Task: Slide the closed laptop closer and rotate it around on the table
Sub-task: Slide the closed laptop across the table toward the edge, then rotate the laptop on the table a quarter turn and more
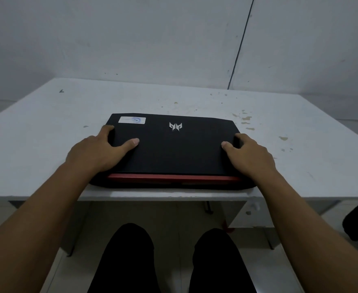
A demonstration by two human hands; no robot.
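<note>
A person's left hand (102, 148) is clamping the closed laptop (173, 153) by its left edge, thumb on the lid, while the right hand (247, 153) is gripping the opposite edge, apparently steadying it for turning near the table (47, 123) front edge.

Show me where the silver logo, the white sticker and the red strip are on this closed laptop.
silver logo (175, 126), head view, centre of the emblem on the lid.
white sticker (132, 120), head view, middle of the label by the lid's far left corner.
red strip (173, 178), head view, middle of the near edge.
</note>
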